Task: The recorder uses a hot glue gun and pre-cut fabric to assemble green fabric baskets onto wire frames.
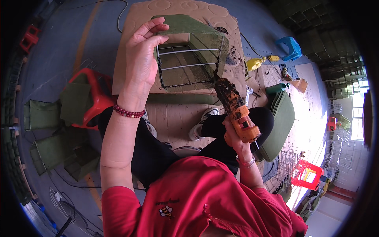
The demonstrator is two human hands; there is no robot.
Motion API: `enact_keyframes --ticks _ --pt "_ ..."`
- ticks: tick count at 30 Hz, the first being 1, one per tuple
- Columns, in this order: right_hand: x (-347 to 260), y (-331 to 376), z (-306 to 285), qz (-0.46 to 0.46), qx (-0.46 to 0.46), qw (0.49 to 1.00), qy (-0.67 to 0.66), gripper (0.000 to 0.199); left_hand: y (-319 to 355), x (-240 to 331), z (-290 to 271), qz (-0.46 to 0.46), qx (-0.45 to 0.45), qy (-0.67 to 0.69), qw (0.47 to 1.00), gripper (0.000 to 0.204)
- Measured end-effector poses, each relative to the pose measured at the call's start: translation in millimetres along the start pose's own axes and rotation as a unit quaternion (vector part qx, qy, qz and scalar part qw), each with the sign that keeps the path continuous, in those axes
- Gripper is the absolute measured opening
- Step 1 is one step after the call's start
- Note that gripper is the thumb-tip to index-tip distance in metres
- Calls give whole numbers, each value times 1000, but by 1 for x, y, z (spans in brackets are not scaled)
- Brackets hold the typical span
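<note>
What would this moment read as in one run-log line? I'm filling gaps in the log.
left hand: holds green felt-lined wire basket | right hand: grips orange glue gun, nozzle at basket corner | beneath: brown cardboard sheet

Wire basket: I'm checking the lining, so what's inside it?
Inside the wire basket, green felt lines the far wall and bare white wires cross the opening. The left hand covers its left side.

red stool (91,94) left | blue stool (291,46) far right | yellow spray bottle (256,62) | green felt stack (281,118)
</note>
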State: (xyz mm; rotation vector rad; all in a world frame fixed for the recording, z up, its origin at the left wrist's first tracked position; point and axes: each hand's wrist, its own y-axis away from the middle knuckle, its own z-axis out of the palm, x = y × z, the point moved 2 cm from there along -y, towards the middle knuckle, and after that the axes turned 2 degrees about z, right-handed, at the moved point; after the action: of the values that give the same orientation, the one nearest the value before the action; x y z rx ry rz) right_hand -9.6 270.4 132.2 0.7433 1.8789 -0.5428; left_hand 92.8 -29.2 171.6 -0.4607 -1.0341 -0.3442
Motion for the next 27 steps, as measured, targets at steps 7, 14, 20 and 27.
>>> enact_keyframes --ticks 7,14,20,27 --pt "1 5 1 72 0 997 -12 9 -1 -1 -6 1 1 7 1000 39" --pt "40 5 -16 18 -31 979 -202 29 -13 1 -8 -3 -4 17 1000 37" --pt "26 -69 -28 99 19 921 -377 31 -33 15 -10 -25 4 -48 999 34" --pt "94 -193 -37 233 -124 812 -520 52 -67 37 9 -79 -43 -185 979 29"
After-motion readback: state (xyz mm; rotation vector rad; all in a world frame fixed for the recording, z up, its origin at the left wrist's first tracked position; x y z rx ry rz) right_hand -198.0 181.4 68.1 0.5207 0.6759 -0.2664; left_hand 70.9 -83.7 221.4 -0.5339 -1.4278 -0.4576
